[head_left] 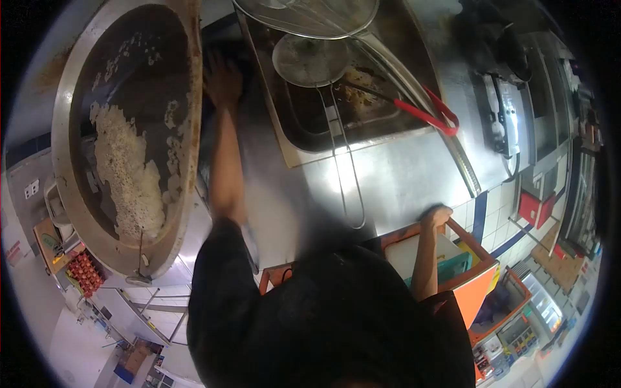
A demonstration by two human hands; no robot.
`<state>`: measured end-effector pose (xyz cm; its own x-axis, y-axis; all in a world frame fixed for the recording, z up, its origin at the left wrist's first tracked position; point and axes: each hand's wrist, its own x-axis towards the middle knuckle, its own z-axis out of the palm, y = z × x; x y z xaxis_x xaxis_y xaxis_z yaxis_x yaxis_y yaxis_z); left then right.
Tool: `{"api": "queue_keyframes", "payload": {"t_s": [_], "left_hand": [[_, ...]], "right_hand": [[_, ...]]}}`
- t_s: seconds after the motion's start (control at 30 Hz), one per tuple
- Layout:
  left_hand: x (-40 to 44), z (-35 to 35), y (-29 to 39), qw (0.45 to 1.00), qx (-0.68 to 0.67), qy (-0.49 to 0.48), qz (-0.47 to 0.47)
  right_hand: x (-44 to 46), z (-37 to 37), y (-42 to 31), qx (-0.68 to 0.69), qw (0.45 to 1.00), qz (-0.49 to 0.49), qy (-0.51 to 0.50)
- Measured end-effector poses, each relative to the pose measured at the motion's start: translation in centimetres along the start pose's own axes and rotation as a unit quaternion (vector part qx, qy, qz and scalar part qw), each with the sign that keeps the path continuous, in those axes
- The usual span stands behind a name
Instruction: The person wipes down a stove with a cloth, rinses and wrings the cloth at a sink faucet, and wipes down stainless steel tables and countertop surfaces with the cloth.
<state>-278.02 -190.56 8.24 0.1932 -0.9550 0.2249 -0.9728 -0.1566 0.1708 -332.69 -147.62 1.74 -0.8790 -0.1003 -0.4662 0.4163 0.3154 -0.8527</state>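
My left hand [223, 76] is stretched out between the large round pan and the metal basin, its fingers apart against a dark area. Beside it, the pan [194, 129] holds dark liquid with a pale, foamy mass. My right hand [437, 216] is closed on the upper edge of an orange crate [475, 288] at the counter's near edge. Over the metal basin [294, 157] lie a large strainer [310, 16] and a smaller strainer [310, 61]. Red-handled tongs [420, 115] rest across the basin's right side.
The steel counter [265, 200] runs between pan and crate. A burner with a dark pot [511, 61] stands at the upper right. Red egg trays [85, 273] are at the lower left. Another orange crate [517, 284] stands at the lower right.
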Motion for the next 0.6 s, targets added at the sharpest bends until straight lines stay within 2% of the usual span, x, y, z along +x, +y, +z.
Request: {"api": "queue_keyframes", "payload": {"t_s": [0.03,0.07,0.13,0.17,0.2,0.23,0.27,0.37,0.4,0.43,0.47,0.53,0.57,0.6], "left_hand": [[1.5,1.0,0.4,0.997,0.064,0.034,0.012],[0.7,1.5,0.5,0.997,0.065,0.036,0.013],[-2.0,3.3,-0.1,0.935,0.308,0.056,0.163],[-5.4,3.0,0.2,0.980,0.084,0.043,0.173],[-10.8,1.2,1.4,0.974,-0.144,0.023,0.175],[-16.2,-3.5,5.0,0.980,-0.075,0.020,0.182],[-21.5,-5.7,6.7,0.987,-0.052,-0.056,0.142],[-35.9,-11.7,6.6,0.971,-0.042,-0.172,0.159],[-38.1,-14.0,5.6,0.971,-0.067,-0.183,0.135],[-38.7,-14.3,4.7,0.983,-0.034,-0.150,0.098],[-39.1,-13.6,3.8,0.995,-0.012,-0.096,0.002],[-38.4,-11.3,4.0,0.982,0.017,0.060,-0.180],[-35.9,-10.4,7.6,0.930,0.251,-0.043,-0.264],[-34.3,-10.0,11.7,0.929,0.203,0.009,-0.308]], "right_hand": [[0.1,0.0,0.0,-0.002,1.000,0.000,-0.004],[0.1,0.1,0.0,-0.002,1.000,0.003,-0.007],[0.1,0.2,0.2,0.000,1.000,0.010,-0.015],[0.2,0.1,0.4,0.000,1.000,0.012,-0.019],[0.3,-0.2,0.5,-0.002,1.000,0.018,-0.024],[0.6,-0.2,0.6,-0.004,0.999,0.022,-0.032],[0.8,-0.2,0.7,-0.005,0.999,0.024,-0.039],[2.1,-0.6,1.2,-0.030,0.995,0.030,-0.087],[2.5,0.1,1.2,-0.043,0.992,0.032,-0.114],[2.8,0.7,1.2,-0.057,0.987,0.031,-0.144],[3.8,0.8,1.5,-0.076,0.982,0.022,-0.174],[4.7,3.9,0.8,-0.108,0.965,-0.007,-0.241],[5.5,6.1,0.8,-0.118,0.954,-0.026,-0.273],[5.8,8.2,0.5,-0.129,0.945,-0.045,-0.296]]}}
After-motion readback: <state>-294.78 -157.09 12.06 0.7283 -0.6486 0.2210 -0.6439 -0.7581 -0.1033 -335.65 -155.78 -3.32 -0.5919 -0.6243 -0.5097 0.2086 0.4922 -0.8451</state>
